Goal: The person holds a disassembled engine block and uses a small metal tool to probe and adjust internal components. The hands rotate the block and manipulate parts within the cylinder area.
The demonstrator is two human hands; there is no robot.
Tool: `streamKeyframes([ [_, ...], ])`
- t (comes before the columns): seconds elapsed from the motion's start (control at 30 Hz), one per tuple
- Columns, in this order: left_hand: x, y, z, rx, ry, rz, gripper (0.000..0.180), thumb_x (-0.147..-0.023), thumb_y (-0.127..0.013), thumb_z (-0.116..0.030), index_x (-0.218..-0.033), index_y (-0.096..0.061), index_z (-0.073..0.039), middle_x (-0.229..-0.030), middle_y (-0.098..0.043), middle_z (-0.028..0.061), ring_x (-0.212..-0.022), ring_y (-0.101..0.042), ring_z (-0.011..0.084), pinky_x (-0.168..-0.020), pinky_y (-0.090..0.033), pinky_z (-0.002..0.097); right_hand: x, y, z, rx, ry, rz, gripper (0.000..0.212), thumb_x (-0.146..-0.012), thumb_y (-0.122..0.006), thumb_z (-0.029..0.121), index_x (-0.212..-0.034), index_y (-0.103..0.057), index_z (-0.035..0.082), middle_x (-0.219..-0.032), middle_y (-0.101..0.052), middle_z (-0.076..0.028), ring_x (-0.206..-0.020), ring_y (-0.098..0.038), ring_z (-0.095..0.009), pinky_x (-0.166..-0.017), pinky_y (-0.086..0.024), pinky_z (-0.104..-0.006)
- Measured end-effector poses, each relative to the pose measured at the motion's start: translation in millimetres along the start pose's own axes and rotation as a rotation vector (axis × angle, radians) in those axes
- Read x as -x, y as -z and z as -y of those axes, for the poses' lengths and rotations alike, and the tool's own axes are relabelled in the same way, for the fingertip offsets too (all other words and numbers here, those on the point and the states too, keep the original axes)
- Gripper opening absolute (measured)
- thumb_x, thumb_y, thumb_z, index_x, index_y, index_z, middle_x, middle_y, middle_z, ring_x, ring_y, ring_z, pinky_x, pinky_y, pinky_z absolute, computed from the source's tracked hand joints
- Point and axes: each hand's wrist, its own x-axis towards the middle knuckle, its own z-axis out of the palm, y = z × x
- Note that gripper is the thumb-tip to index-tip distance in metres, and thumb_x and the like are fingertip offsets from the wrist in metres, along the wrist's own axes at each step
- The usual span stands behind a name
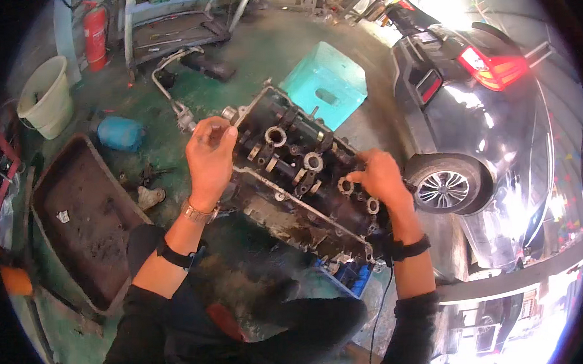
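Item 1: engine assembly (288, 188), dark and oily, uncovered on top, lying slantwise between the two hands over the green floor (250, 60); what bears its weight cannot be told.

Item 2: four pale metal rings (313, 161), set in a row along the engine's upper face.

Item 3: left hand (210, 156), bare, at the engine's left end beside the raised rim. Fingers curled, thumb standing a little off them; whether anything small sits between cannot be told.

Item 4: right hand (379, 175), bare, over the right part of the engine. One digit reaches to the rim of the third ring, the others bent and partly hidden; contact seems likely, a firm hold cannot be confirmed.

Item 5: wristwatch (198, 213) on the left wrist; black straps on both forearms.

Item 6: turquoise stool (342, 66), just beyond the engine's far side; blue crate (355, 280), partly hidden below the near right end.

Item 7: brown tray (89, 236), on the floor to the left, well apart from the engine.

Risks, as judged: a small part, if loosened, could drop into an open ring or cavity, since the top is uncovered; oily surfaces could make the fingers slip and scrape on metal edges; the watch or a strap could catch on the projecting parts
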Motion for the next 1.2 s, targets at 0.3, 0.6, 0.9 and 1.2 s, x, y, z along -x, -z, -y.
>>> streamKeyframes([
  [0.3,0,0,1,0.085,0.003,-0.016,0.009,-0.090,-0.067,-0.003,-0.097,-0.062,0.001,-0.094,-0.058,0.0005,-0.079,-0.055,0.0066,-0.071,-0.047,0.0234,16,4,5,-0.088,-0.011,-0.158,0.062,-0.068,-0.085,0.023,-0.120,-0.060,0.000,-0.100,-0.066,-0.019,-0.088,-0.066,-0.037,-0.078,-0.050,-0.0457],
  [0.6,-1,-2,1,0.064,-0.049,-0.020,0.010,-0.087,-0.068,-0.002,-0.093,-0.062,0.004,-0.096,-0.060,0.0050,-0.080,-0.057,0.0095,-0.073,-0.049,0.0249,-22,-8,20,-0.094,0.141,-0.276,0.056,-0.073,-0.081,0.030,-0.119,-0.065,0.001,-0.100,-0.066,-0.020,-0.086,-0.066,-0.035,-0.077,-0.051,-0.0433],
  [0.9,1,-2,-4,-0.002,-0.070,-0.020,0.009,-0.088,-0.068,-0.002,-0.091,-0.062,0.004,-0.096,-0.061,0.0064,-0.079,-0.058,0.0103,-0.072,-0.050,0.0253,-42,-5,51,-0.112,0.084,-0.077,0.052,-0.076,-0.079,0.034,-0.116,-0.067,0.002,-0.095,-0.066,-0.020,-0.088,-0.065,-0.038,-0.077,-0.050,-0.0468],
  [1.2,2,-2,-3,-0.052,-0.137,-0.002,0.013,-0.093,-0.068,-0.009,-0.101,-0.062,0.000,-0.093,-0.058,-0.0006,-0.078,-0.053,0.0063,-0.070,-0.046,0.0232,-46,-17,46,-0.015,0.136,-0.156,0.048,-0.076,-0.078,0.033,-0.112,-0.068,0.002,-0.091,-0.065,-0.019,-0.088,-0.064,-0.038,-0.076,-0.049,-0.0476],
])
